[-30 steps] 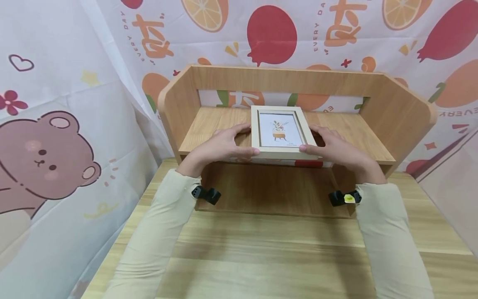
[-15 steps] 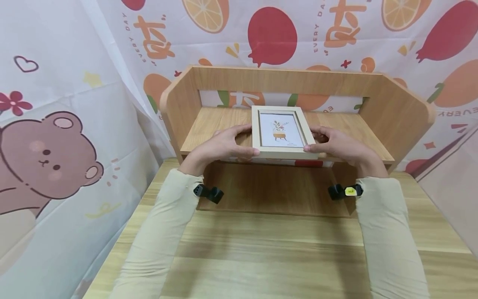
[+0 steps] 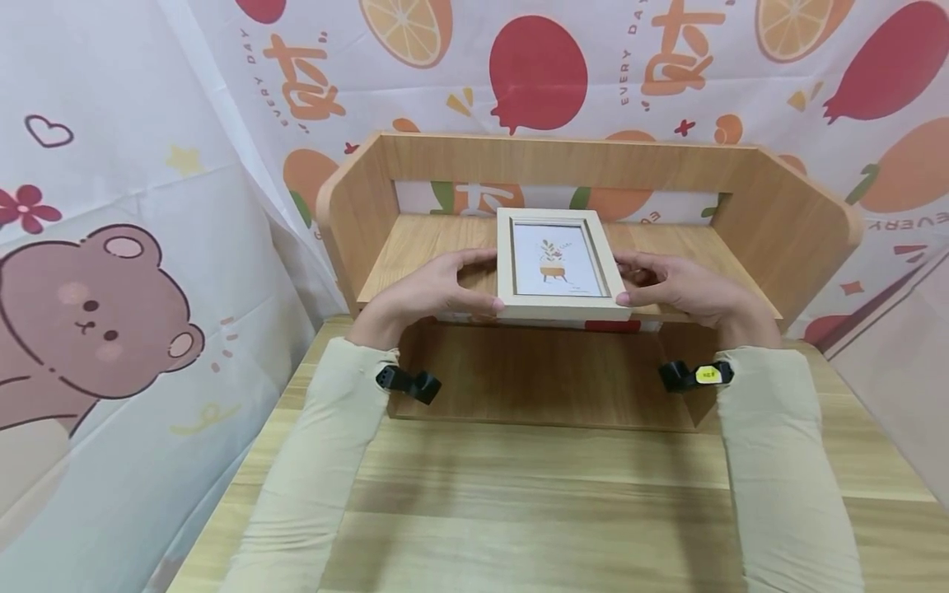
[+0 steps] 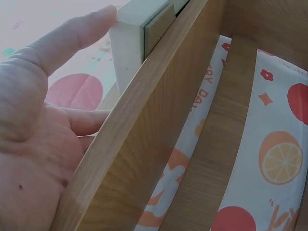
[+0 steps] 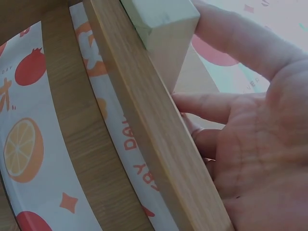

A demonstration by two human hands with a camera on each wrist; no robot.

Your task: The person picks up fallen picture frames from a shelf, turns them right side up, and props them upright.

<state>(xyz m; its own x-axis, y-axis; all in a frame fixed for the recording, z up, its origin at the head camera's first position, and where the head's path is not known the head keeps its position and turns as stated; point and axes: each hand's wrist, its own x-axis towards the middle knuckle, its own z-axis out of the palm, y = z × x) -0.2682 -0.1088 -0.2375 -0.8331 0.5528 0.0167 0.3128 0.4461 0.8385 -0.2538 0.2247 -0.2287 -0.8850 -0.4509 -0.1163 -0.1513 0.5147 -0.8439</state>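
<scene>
A cream picture frame (image 3: 561, 306) with a potted-plant print lies face up on the upper board of a wooden shelf (image 3: 430, 239). Against its left side rests my left hand (image 3: 426, 292), thumb tip at the near corner; the left wrist view shows this hand (image 4: 41, 101) with its thumb on the frame (image 4: 132, 43). My right hand (image 3: 689, 292) touches the near right corner with its thumb, its other fingers partly behind the frame's right side. In the right wrist view, the hand (image 5: 260, 106) has fingers extended by the frame (image 5: 168, 29).
The shelf unit has tall side panels (image 3: 786, 231) and a back rail (image 3: 571, 161). Below is its lower board (image 3: 534, 379), standing on a light wooden table (image 3: 549, 494). Printed cloth (image 3: 541, 74) hangs behind, with more at the left.
My right thumb has shifted right, from the frame's top face to its near right corner. The frame has moved very slightly left and nearer. My left hand has moved slightly left.
</scene>
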